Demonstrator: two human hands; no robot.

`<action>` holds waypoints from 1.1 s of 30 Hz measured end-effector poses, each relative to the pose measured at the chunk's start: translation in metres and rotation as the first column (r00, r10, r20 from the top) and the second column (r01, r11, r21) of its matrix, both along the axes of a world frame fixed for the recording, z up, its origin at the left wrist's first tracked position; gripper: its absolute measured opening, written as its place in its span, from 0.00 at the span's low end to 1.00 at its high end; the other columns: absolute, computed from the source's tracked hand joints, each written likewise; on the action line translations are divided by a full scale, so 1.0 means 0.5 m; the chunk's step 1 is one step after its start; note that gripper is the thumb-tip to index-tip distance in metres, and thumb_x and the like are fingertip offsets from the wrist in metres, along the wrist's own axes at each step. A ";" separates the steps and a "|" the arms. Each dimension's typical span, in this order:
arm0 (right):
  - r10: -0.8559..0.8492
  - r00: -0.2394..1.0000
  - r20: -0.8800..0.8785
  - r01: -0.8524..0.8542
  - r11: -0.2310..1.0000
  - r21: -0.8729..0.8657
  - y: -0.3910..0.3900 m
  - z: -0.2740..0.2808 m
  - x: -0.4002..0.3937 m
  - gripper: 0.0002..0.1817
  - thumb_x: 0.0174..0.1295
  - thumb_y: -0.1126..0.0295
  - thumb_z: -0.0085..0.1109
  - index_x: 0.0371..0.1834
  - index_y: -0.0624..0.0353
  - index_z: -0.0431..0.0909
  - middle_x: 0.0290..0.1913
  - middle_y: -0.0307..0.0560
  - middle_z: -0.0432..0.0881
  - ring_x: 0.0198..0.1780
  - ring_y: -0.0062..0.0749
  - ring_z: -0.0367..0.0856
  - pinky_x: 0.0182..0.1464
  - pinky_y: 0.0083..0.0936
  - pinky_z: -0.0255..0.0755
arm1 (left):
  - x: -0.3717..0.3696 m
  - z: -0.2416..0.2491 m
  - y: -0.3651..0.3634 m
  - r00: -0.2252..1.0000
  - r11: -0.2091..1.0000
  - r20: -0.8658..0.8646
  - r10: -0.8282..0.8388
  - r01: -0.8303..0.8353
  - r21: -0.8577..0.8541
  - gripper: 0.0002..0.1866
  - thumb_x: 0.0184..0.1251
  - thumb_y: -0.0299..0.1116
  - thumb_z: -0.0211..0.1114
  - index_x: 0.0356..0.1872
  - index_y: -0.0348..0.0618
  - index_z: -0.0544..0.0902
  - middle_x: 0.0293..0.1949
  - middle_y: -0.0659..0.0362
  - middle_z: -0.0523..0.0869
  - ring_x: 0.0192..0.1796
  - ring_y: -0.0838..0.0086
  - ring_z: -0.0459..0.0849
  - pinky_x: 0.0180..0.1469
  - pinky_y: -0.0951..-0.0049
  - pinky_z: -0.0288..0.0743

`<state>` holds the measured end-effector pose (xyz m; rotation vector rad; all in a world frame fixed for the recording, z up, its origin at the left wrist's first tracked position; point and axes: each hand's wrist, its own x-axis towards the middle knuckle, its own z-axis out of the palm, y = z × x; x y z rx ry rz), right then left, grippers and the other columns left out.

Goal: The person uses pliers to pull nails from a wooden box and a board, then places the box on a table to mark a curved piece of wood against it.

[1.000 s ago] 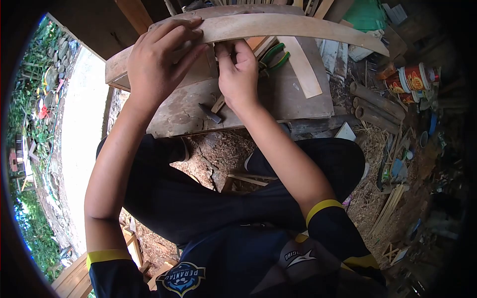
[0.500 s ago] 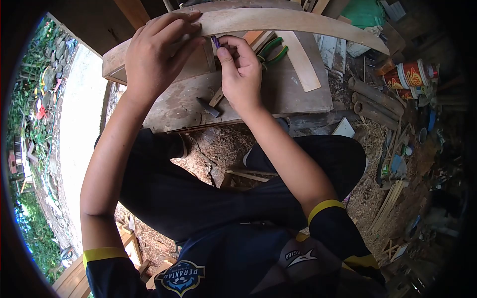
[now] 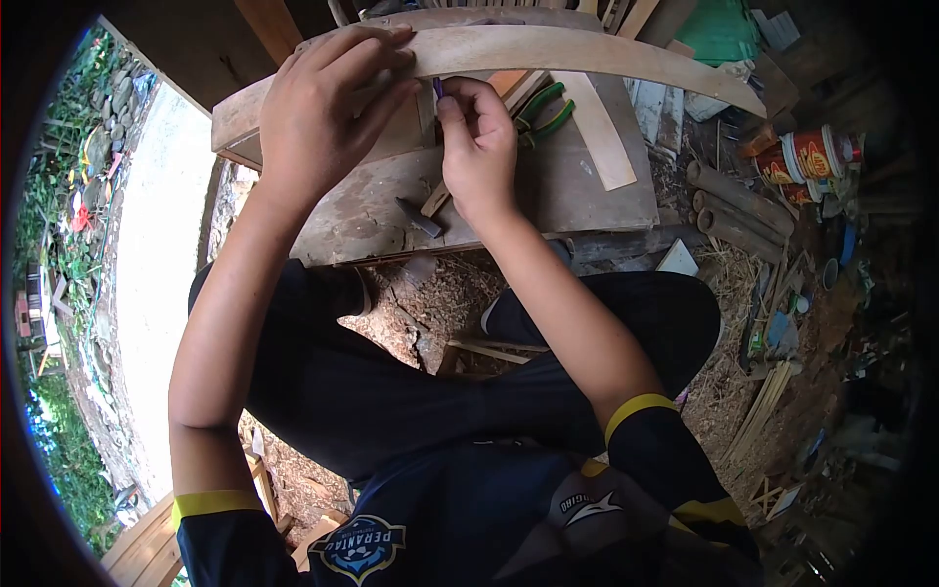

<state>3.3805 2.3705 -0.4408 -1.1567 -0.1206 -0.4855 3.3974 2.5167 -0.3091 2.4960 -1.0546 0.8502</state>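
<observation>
A long, curved strip of pale wood (image 3: 548, 47) spans the top of the view over the workbench (image 3: 357, 220). My left hand (image 3: 328, 103) grips its left part, fingers across the face and thumb near the lower edge. Just right of it, my right hand (image 3: 479, 132) pinches a slim purple pen-like stick (image 3: 438, 88) upright, its upper end right at the strip's lower edge. Below that hand lies a hammer (image 3: 419, 217), its handle partly hidden. Pliers with green handles (image 3: 545, 112) rest to the right, beside a flat wooden slat (image 3: 602, 142).
Thick bamboo pieces (image 3: 738, 210) lie on the ground right of the bench, with stacked paint tins (image 3: 812, 157) beyond. Wood shavings (image 3: 401, 313) cover the ground between my legs. On the left runs a bright pale ledge (image 3: 161, 215).
The purple stick has moved slightly up and toward the left hand, so less of it shows. Strip, bench and left hand appear slightly lower and further right in view.
</observation>
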 end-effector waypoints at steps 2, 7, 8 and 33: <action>-0.023 1.000 -0.009 0.023 1.000 -0.021 0.003 0.012 0.013 0.05 0.78 0.74 0.60 0.50 0.65 0.82 0.39 0.39 0.85 0.41 0.19 0.79 0.46 0.21 0.74 | -0.005 0.003 -0.003 0.999 1.000 -0.038 0.005 -0.005 -0.007 0.10 0.66 0.31 0.77 0.45 0.40 0.90 0.56 0.60 0.92 0.51 0.61 0.91 0.52 0.63 0.84; -0.128 0.992 -0.008 0.128 0.991 -0.027 0.011 0.039 0.043 0.08 0.76 0.73 0.61 0.48 0.67 0.84 0.36 0.43 0.87 0.39 0.24 0.82 0.45 0.26 0.76 | -0.006 0.004 -0.001 1.000 1.000 -0.009 0.014 -0.014 0.010 0.10 0.66 0.33 0.77 0.45 0.42 0.90 0.57 0.62 0.92 0.51 0.62 0.91 0.53 0.63 0.83; -0.129 0.992 -0.007 0.129 0.991 -0.025 0.013 0.041 0.044 0.08 0.76 0.73 0.61 0.48 0.67 0.84 0.36 0.43 0.87 0.39 0.24 0.82 0.45 0.26 0.76 | -0.005 0.004 -0.001 1.000 1.000 -0.007 0.013 -0.013 0.011 0.10 0.66 0.33 0.77 0.45 0.42 0.90 0.57 0.62 0.92 0.51 0.62 0.91 0.53 0.63 0.83; 0.008 1.000 -0.005 -0.008 0.999 -0.047 -0.025 0.021 -0.050 0.07 0.77 0.76 0.62 0.53 0.63 0.82 0.39 0.35 0.82 0.39 0.16 0.76 0.45 0.18 0.72 | 0.002 -0.006 0.005 1.000 0.998 -0.019 0.019 -0.020 -0.054 0.11 0.65 0.40 0.77 0.44 0.49 0.90 0.49 0.65 0.91 0.50 0.61 0.90 0.49 0.60 0.80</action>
